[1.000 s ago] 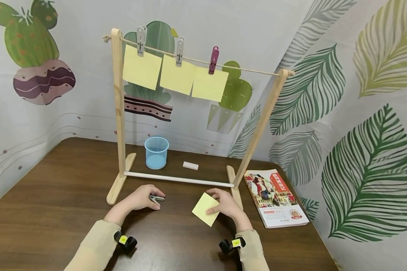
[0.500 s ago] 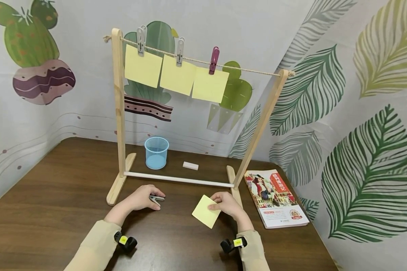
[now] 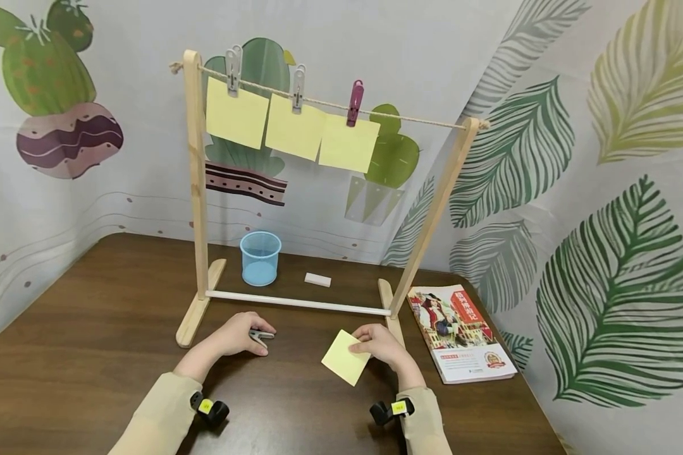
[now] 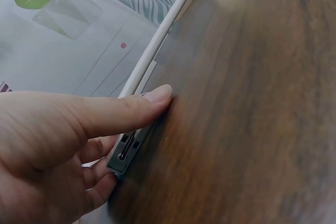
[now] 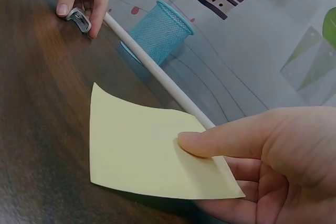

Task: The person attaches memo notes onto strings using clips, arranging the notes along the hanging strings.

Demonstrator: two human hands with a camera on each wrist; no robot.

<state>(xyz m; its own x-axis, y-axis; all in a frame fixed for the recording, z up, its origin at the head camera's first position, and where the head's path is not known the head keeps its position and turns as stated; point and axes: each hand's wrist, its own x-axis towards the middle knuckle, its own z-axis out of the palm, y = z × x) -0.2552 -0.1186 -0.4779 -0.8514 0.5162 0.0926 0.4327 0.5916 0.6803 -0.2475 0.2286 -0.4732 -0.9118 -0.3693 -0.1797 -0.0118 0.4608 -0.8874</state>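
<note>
My left hand (image 3: 233, 335) holds a grey clothespin (image 3: 264, 333) between thumb and fingers, low over the table. In the left wrist view the clothespin (image 4: 124, 157) lies partly behind the thumb. Across from it, my right hand (image 3: 382, 346) pinches a square yellow sticky note (image 3: 344, 359), thumb on top; in the right wrist view the note (image 5: 139, 145) curves slightly. Behind both hands stands a wooden rack (image 3: 198, 189) with a rope (image 3: 415, 120). Three yellow notes hang there: left (image 3: 236, 117), middle (image 3: 293, 129) and right (image 3: 348, 145), under two pale clothespins and one purple clothespin (image 3: 355, 104).
A blue mesh cup (image 3: 260, 265) and a small white block (image 3: 317, 279) stand behind the rack's white crossbar (image 3: 301, 303). At the right table edge lies a book (image 3: 461, 335). The brown table (image 3: 91, 354) meets a patterned cloth backdrop.
My right hand has shifted slightly right and down, and its sticky note has turned and shows more of its face. My left hand keeps the clothespin in the same place.
</note>
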